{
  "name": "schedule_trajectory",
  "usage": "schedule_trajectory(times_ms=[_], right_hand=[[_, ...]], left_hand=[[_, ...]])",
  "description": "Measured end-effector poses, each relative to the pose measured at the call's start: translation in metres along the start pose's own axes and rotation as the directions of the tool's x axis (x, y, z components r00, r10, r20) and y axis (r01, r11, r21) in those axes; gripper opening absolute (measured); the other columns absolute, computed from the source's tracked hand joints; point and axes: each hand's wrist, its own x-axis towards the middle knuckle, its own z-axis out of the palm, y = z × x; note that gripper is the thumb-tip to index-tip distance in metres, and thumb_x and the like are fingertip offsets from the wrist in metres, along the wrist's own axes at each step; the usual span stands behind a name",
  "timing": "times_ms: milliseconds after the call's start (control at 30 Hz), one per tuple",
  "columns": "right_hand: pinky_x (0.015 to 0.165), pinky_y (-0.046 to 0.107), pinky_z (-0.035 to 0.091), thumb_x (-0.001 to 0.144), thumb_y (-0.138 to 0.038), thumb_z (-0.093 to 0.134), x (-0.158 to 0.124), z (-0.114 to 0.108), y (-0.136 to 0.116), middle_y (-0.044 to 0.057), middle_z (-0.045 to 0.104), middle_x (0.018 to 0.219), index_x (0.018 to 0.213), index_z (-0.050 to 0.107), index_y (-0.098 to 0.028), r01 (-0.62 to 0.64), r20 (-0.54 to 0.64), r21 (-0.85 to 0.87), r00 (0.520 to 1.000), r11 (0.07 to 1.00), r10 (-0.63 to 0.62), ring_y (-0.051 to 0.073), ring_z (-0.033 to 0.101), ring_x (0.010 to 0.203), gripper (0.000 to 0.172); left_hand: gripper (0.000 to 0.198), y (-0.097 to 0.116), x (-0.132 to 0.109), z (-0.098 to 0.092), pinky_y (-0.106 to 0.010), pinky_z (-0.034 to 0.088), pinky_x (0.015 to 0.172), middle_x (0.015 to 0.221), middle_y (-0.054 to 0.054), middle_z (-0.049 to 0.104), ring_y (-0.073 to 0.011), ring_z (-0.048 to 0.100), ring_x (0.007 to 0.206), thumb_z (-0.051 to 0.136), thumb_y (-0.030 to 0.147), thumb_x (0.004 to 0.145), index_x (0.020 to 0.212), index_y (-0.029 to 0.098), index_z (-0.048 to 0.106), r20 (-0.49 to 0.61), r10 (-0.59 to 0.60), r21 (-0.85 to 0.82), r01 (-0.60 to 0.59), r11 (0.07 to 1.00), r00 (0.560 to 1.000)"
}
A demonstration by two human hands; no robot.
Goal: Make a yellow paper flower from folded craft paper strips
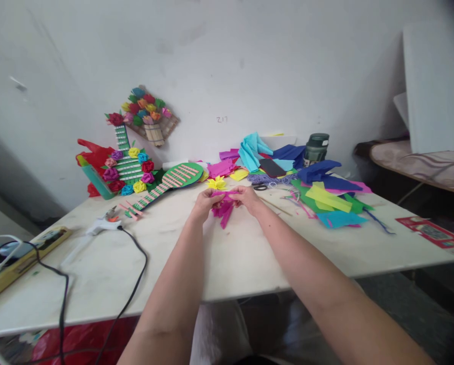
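Both hands pinch a piece of magenta crepe paper [226,194] between them, above the middle of the table. My left hand [207,202] grips its left end, and my right hand [246,197] has the right end. More magenta paper strips [222,215] show just below the fingers; whether they join the held piece I cannot tell. A yellow paper flower [217,183] lies right behind my left hand. Close to my right hand are black-handled scissors [260,187] and a thin wooden stick [276,206].
At left stand a glue gun [104,224] with its black cord, a power strip [29,261] and a teal glue bottle [98,178]. Behind are a green guitar-shaped craft [181,175] and paper roses [147,166]. Coloured paper sheets [331,197], a phone [271,168] and a dark jar [316,148] sit at right.
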Motion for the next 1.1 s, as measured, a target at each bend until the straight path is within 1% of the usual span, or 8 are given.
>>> schedule_trajectory(times_ms=[133,200,333,500,733,933,1033,1100], right_hand=[[0.037,0.018,0.038,0.056,-0.026,0.066,0.000,0.004,0.000,-0.002,0.060,0.051,0.073,0.057,-0.015,-0.007,-0.038,0.059,0.999,0.998,0.009,0.007,0.049,0.039,0.023],[0.038,0.018,0.039,0.056,-0.028,0.067,0.000,0.006,0.000,-0.002,0.061,0.054,0.074,0.056,-0.015,-0.011,-0.057,0.080,0.998,0.997,0.015,0.008,0.051,0.041,0.025],[0.038,0.018,0.039,0.054,-0.026,0.067,-0.002,0.010,-0.001,-0.003,0.060,0.055,0.073,0.055,-0.016,0.002,-0.110,0.080,0.994,0.997,0.007,0.008,0.052,0.043,0.024],[0.040,0.018,0.039,0.057,-0.025,0.064,-0.006,0.015,-0.007,-0.004,0.059,0.055,0.071,0.053,-0.016,0.019,-0.111,0.054,0.994,0.998,-0.013,0.009,0.053,0.046,0.019],[0.039,0.019,0.039,0.061,-0.024,0.061,-0.009,0.019,-0.008,-0.004,0.057,0.052,0.071,0.052,-0.016,0.025,-0.061,0.014,0.998,1.000,-0.024,0.010,0.054,0.046,0.015],[0.039,0.019,0.037,0.064,-0.031,0.060,-0.009,0.015,-0.010,-0.002,0.060,0.055,0.069,0.053,-0.018,0.037,-0.001,0.001,0.999,0.999,-0.037,0.011,0.056,0.049,0.016],[0.038,0.019,0.034,0.065,-0.031,0.059,-0.007,0.009,-0.011,-0.001,0.061,0.056,0.065,0.053,-0.017,0.072,-0.029,-0.046,0.997,0.996,-0.073,0.009,0.049,0.043,0.015],[0.036,0.019,0.031,0.063,-0.029,0.060,-0.005,0.004,-0.011,-0.002,0.057,0.049,0.063,0.053,-0.017,0.105,-0.025,-0.126,0.994,0.986,-0.109,0.007,0.043,0.038,0.014]], left_hand=[[0.032,-0.003,0.001,0.007,-0.022,0.043,0.051,0.056,0.002,0.055,-0.0073,0.051,0.048,0.072,0.029,0.052,0.074,0.013,0.056,-0.064,0.023,-0.203,-0.036,0.979,0.998],[0.032,-0.005,0.002,0.010,-0.023,0.044,0.054,0.056,0.002,0.054,-0.0074,0.051,0.049,0.072,0.030,0.052,0.075,0.013,0.057,-0.081,0.004,-0.235,-0.023,0.972,0.997],[0.030,-0.007,0.003,0.013,-0.022,0.041,0.049,0.054,0.002,0.053,-0.0068,0.048,0.046,0.071,0.031,0.052,0.071,0.011,0.059,-0.109,-0.026,-0.155,0.009,0.988,0.994],[0.024,-0.008,0.003,0.015,-0.021,0.037,0.048,0.055,0.002,0.054,-0.0072,0.048,0.047,0.068,0.029,0.055,0.067,0.011,0.058,-0.146,0.074,-0.049,-0.082,0.995,0.987],[0.023,-0.009,0.002,0.024,-0.020,0.036,0.049,0.057,0.002,0.054,-0.0066,0.048,0.048,0.065,0.029,0.058,0.071,0.013,0.054,-0.131,0.125,-0.113,-0.140,0.984,0.983],[0.026,-0.004,0.005,0.015,-0.022,0.041,0.051,0.054,0.002,0.053,-0.0075,0.049,0.047,0.065,0.033,0.054,0.065,0.014,0.051,-0.275,0.123,-0.147,-0.168,0.975,0.954],[0.026,-0.003,0.008,0.004,-0.023,0.043,0.052,0.052,0.003,0.053,-0.0089,0.052,0.048,0.064,0.031,0.052,0.065,0.014,0.050,-0.386,0.093,-0.187,-0.177,0.966,0.918],[0.026,-0.004,0.009,-0.003,-0.025,0.045,0.054,0.052,0.003,0.054,-0.0104,0.054,0.050,0.064,0.030,0.051,0.067,0.015,0.050,-0.438,0.064,-0.204,-0.168,0.965,0.897]])
